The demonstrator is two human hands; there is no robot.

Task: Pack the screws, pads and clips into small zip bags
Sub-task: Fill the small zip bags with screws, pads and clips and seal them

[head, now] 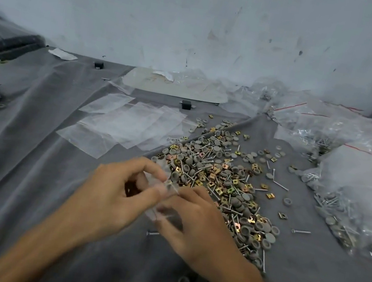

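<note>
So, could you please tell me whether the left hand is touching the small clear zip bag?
Touching. The head view shows the left hand pinching the small clear zip bag between thumb and fingers, while the right hand grips it too.

L hand (117, 194) & R hand (193, 224) meet, both curled, pinching small zip bag (167, 184).

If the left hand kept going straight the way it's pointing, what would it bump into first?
Most likely the heap of pads, clips and screws, just past the small zip bag the left hand pinches together with the right hand. Depth is unclear, though.
</note>
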